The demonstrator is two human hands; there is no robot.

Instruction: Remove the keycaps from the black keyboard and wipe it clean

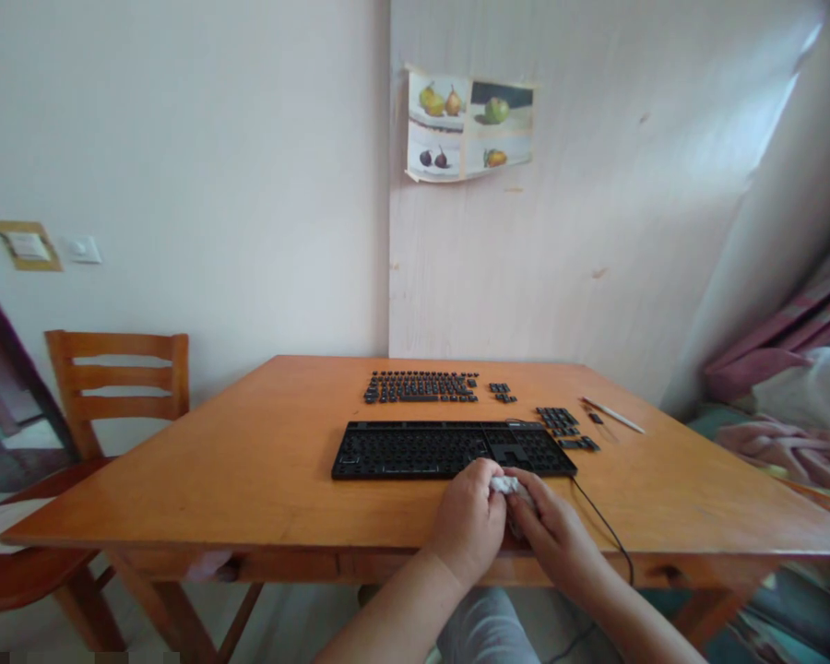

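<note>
My left hand [471,516] and my right hand [550,521] meet just in front of the keyboard, near the table's front edge. Both are closed around a crumpled white tissue [504,484], most of it hidden by fingers. Beyond them lies a black keyboard base [415,452] with its keys taken off. Loose black keycaps [421,385] stand in keyboard order behind it. More keycaps [559,420] are grouped at its right, with a small cluster [502,391] between the two groups.
A white pen-like stick [613,415] and a thin wire tool [600,420] lie on the wooden table [249,452] at the right. The keyboard's cable [605,523] runs over the front edge. A wooden chair [121,378] stands at the left; cloth [788,443] is piled at the right.
</note>
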